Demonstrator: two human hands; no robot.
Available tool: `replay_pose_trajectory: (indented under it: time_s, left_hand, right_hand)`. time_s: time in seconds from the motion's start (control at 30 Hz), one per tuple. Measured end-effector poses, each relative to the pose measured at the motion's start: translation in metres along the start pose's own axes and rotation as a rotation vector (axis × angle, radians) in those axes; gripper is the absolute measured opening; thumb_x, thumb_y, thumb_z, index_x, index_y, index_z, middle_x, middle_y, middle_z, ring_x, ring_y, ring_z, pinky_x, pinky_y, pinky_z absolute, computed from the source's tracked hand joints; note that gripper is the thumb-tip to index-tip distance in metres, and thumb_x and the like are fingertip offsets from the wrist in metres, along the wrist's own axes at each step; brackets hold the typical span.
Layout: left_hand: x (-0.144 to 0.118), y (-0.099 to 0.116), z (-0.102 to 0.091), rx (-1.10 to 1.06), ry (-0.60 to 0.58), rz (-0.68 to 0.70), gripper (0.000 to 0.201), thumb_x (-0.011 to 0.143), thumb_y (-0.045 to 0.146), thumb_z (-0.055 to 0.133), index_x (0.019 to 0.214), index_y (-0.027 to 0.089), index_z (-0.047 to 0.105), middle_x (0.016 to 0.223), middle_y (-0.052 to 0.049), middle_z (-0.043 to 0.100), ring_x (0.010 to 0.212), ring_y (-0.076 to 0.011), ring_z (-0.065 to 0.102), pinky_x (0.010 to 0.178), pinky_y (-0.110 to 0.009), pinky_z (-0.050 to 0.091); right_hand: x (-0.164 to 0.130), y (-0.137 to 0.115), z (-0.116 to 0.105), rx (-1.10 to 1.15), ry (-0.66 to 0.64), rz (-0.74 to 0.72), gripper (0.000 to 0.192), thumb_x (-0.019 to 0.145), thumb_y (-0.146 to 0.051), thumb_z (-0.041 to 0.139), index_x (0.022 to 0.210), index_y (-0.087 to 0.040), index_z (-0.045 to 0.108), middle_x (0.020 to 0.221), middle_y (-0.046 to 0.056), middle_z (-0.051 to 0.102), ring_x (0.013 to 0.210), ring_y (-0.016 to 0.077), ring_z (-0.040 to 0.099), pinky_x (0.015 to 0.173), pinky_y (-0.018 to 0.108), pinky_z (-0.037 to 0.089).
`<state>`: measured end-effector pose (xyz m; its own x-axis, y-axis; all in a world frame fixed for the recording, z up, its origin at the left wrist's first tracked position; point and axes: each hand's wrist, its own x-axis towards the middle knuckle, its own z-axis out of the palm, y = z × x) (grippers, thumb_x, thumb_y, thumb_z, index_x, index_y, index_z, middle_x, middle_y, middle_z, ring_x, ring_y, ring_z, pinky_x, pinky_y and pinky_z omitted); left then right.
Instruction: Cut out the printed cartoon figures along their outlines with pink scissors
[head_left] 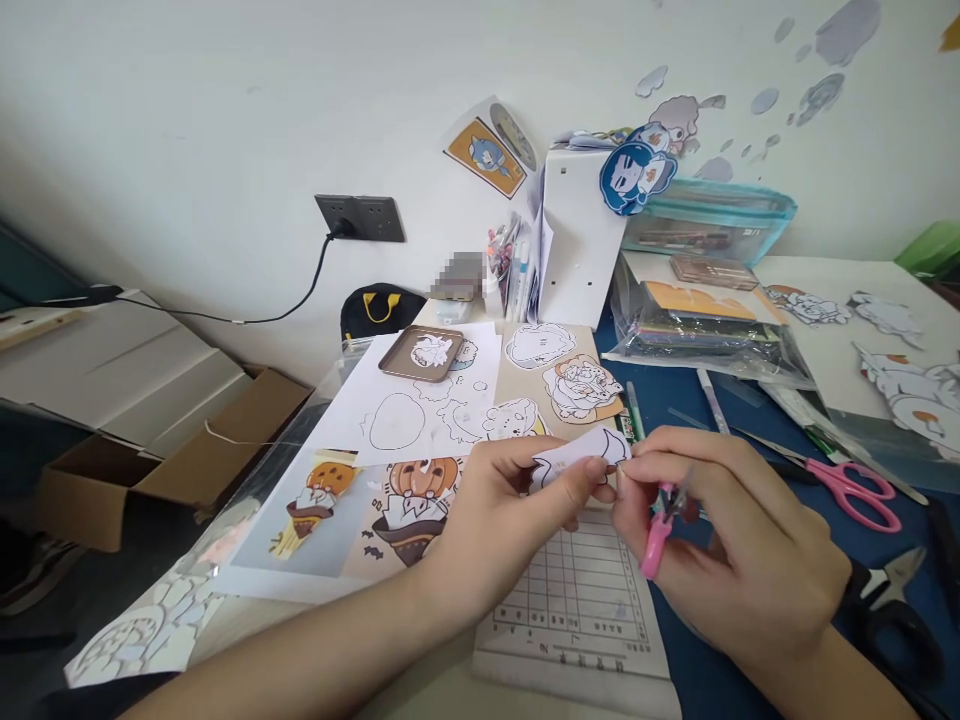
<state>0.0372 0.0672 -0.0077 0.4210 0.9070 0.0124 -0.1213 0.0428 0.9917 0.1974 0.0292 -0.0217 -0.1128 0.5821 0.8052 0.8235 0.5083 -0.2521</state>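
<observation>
Two bare hands meet at centre frame, above a printed grid sheet (pixel 577 600) lying on the desk. Left hand (pixel 499 520) pinches a small white paper cutout (pixel 581 452) between thumb and fingers, fingers curled close around it, holding it up clear of the desk. Right hand (pixel 739 545) is closed around small pink-handled scissors (pixel 660 530), the handle showing between the fingers; blades hidden behind the fingertips, right at the cutout's edge, so whether they touch the paper cannot be told. Fingertips of both hands nearly touching. On the desk beyond the left hand: pumpkin-character prints (pixel 412 500), a white sheet of outlined shapes (pixel 420 410) with a small brown tray (pixel 421 353) on it. To the right, on the blue mat (pixel 675 395): larger pink scissors (pixel 855 490) and black-handled scissors (pixel 896 610), both lying apart from the hands. Cardboard box (pixel 150 470) sits at left, lower than the desk.
</observation>
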Motion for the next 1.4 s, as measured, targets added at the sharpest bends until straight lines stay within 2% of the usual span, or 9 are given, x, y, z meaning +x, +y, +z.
replay_pose_trajectory:
  time_s: [0.17,0.4,0.6,0.73,0.9,1.17,1.3,1.4]
  left_hand:
    - [0.0,0.001,0.001,-0.039,-0.011,-0.023,0.019,0.083,0.024,0.066,0.067,0.018,0.074,0.064,-0.001,0.069,0.054,-0.0086,0.05,0.052,-0.02,0.043]
    - [0.002,0.002,-0.001,-0.061,-0.02,-0.045,0.019,0.083,0.023,0.067,0.066,0.018,0.075,0.063,0.0,0.069,0.054,-0.0076,0.051,0.052,-0.017,0.043]
    - [0.002,0.0,-0.001,-0.011,-0.004,-0.036,0.02,0.083,0.025,0.067,0.067,0.017,0.076,0.064,-0.002,0.07,0.056,-0.0095,0.053,0.053,-0.019,0.043]
    - [0.0,0.0,-0.001,0.037,-0.002,0.0,0.02,0.084,0.027,0.066,0.07,0.017,0.076,0.068,-0.003,0.072,0.061,-0.0126,0.059,0.054,-0.022,0.045]
    - [0.0,-0.002,-0.002,0.082,-0.014,0.041,0.02,0.085,0.026,0.066,0.07,0.017,0.075,0.069,-0.002,0.072,0.061,-0.0104,0.058,0.056,-0.02,0.046]
    - [0.002,-0.001,-0.002,0.074,-0.019,0.041,0.019,0.086,0.024,0.065,0.069,0.017,0.073,0.065,0.001,0.07,0.058,-0.0074,0.055,0.057,-0.017,0.045]
    - [0.002,-0.003,-0.001,0.065,-0.03,0.026,0.017,0.085,0.025,0.065,0.073,0.018,0.075,0.072,0.0,0.073,0.059,-0.0078,0.056,0.055,-0.017,0.044]
    - [0.0,-0.004,0.0,0.075,0.004,0.037,0.016,0.084,0.024,0.067,0.072,0.018,0.076,0.07,0.0,0.073,0.056,-0.0075,0.055,0.053,-0.018,0.043]
  right_hand:
    - [-0.002,0.002,-0.001,-0.036,0.008,-0.067,0.034,0.073,-0.002,0.068,0.095,-0.026,0.062,0.084,0.003,0.073,0.066,0.02,0.068,0.059,0.032,0.055]
    - [0.004,-0.002,-0.002,0.086,-0.015,0.072,0.016,0.078,-0.006,0.064,0.085,-0.02,0.062,0.083,0.006,0.066,0.07,0.018,0.065,0.062,0.031,0.052]
    - [0.006,-0.002,0.0,0.12,-0.047,0.138,0.014,0.079,-0.007,0.064,0.086,-0.018,0.065,0.084,0.007,0.067,0.062,0.0157,0.063,0.053,0.029,0.05]
    - [0.005,-0.001,0.001,0.114,-0.054,0.144,0.012,0.079,-0.008,0.064,0.086,-0.018,0.066,0.083,0.007,0.068,0.069,0.0181,0.067,0.052,0.027,0.051]
    - [0.006,0.001,0.0,0.097,-0.067,0.137,0.01,0.08,-0.01,0.064,0.083,-0.02,0.065,0.08,0.005,0.068,0.06,0.0141,0.063,0.044,0.025,0.046]
    - [0.007,0.002,0.0,0.084,-0.073,0.141,0.01,0.079,-0.01,0.065,0.08,-0.02,0.062,0.076,0.004,0.068,0.06,0.0154,0.064,0.043,0.025,0.044]
    - [0.007,0.001,0.001,0.103,-0.076,0.173,0.011,0.08,-0.011,0.064,0.081,-0.022,0.062,0.077,0.004,0.067,0.062,0.0165,0.064,0.047,0.026,0.047]
    - [0.007,0.002,-0.002,0.128,-0.065,0.211,0.013,0.08,-0.01,0.063,0.079,-0.023,0.062,0.075,0.003,0.066,0.06,0.0157,0.061,0.047,0.027,0.047]
